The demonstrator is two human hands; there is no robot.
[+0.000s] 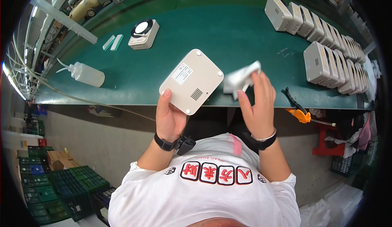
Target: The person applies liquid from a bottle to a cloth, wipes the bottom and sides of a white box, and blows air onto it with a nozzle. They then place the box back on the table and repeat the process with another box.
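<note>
Left hand (169,119) gripping beige box (192,81), right hand (257,104) cloth (241,79), green bench (228,35)

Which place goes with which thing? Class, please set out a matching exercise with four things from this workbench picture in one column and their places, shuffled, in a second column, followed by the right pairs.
Things
1. beige box
2. white cloth
3. squeeze bottle
4. orange-handled pliers

Places
A. lying on the green bench, far left
B. held in the left hand
C. at the bench's front edge, right of both hands
D. held in the right hand

Pairs: 1-B, 2-D, 3-A, 4-C
</note>
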